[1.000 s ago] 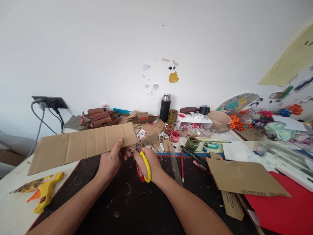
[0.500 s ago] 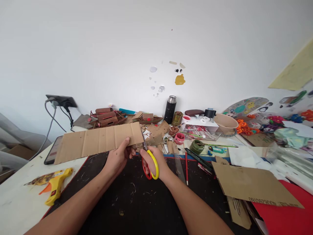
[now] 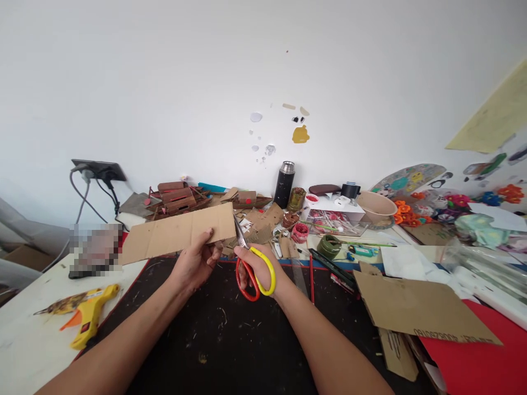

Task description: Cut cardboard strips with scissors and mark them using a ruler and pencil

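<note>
A long strip of creased brown cardboard (image 3: 164, 236) is pinched in my left hand (image 3: 196, 260), thumb on top near its right end. My right hand (image 3: 261, 266) grips scissors (image 3: 263, 274) with one yellow and one red handle. Their blades are parted and point up and away, right at the strip's right edge. Whether the cardboard lies between the blades I cannot tell. Both hands are above the black mat (image 3: 214, 340), and the far end of the strip reaches left over the white table.
A yellow glue gun (image 3: 88, 315) lies at left. Brown model boats (image 3: 177, 197), a black flask (image 3: 285, 184), paint jars (image 3: 329, 246) and cardboard scraps line the back. A steel ruler, a red pencil (image 3: 312, 277) and a larger cardboard sheet (image 3: 420, 307) are to the right.
The scissors have opened wider, and their handles have spread apart. The cardboard strip has shifted and turned slightly in my left hand. The view has moved a little to the right.
</note>
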Action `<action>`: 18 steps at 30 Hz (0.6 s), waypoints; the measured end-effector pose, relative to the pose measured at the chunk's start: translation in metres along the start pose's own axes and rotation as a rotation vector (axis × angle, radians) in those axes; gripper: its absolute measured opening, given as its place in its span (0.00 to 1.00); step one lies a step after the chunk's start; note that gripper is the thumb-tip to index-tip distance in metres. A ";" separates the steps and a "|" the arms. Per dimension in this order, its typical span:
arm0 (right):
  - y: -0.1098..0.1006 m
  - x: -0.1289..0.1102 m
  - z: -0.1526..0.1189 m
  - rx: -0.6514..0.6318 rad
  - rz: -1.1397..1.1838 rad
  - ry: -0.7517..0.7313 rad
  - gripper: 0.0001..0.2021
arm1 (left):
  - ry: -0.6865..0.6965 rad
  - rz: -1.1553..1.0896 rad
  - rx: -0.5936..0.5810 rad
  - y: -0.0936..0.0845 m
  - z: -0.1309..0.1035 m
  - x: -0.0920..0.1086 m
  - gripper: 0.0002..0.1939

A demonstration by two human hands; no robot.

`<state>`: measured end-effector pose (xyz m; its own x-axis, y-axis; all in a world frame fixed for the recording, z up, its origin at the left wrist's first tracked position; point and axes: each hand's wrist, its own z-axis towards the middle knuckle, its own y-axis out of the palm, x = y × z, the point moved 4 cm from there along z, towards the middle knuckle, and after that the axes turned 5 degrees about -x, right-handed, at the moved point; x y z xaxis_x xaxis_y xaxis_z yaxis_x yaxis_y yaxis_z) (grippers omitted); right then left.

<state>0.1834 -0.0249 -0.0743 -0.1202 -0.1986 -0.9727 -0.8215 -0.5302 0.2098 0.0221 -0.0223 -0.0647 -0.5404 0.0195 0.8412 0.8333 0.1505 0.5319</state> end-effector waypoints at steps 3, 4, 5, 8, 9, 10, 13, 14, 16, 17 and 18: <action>0.000 -0.001 0.000 -0.025 -0.025 0.003 0.26 | 0.064 -0.006 0.038 -0.002 -0.001 0.000 0.20; 0.000 -0.002 0.000 -0.029 -0.028 0.006 0.25 | 0.089 -0.005 0.054 -0.003 0.000 0.002 0.20; -0.001 -0.002 0.000 -0.029 -0.028 0.009 0.25 | 0.113 -0.005 0.071 -0.004 0.001 0.003 0.19; -0.002 -0.002 -0.001 -0.020 -0.003 0.018 0.26 | 0.181 -0.013 0.129 -0.011 0.006 0.012 0.19; -0.001 -0.003 -0.001 -0.024 0.016 0.020 0.27 | 0.196 -0.015 0.144 -0.013 0.008 0.016 0.19; -0.001 -0.003 -0.001 -0.034 0.039 0.017 0.28 | 0.204 -0.013 0.154 -0.015 0.009 0.018 0.19; 0.000 -0.005 -0.001 -0.051 0.111 -0.006 0.32 | 0.180 0.019 0.135 -0.016 0.009 0.020 0.18; -0.002 -0.005 0.000 -0.036 0.127 -0.016 0.34 | 0.166 0.035 0.116 -0.014 0.008 0.018 0.18; -0.007 -0.007 0.002 0.035 0.148 -0.043 0.34 | 0.143 0.074 0.078 -0.011 0.005 0.014 0.18; -0.011 -0.007 0.004 0.083 0.158 -0.059 0.34 | 0.132 0.096 0.061 -0.009 0.003 0.011 0.18; -0.016 -0.008 0.005 0.135 0.167 -0.074 0.34 | 0.121 0.120 0.047 -0.008 0.001 0.009 0.18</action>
<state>0.1946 -0.0111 -0.0701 -0.2975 -0.2106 -0.9312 -0.8532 -0.3790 0.3583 0.0107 -0.0222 -0.0613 -0.4174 -0.0789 0.9053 0.8831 0.1999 0.4246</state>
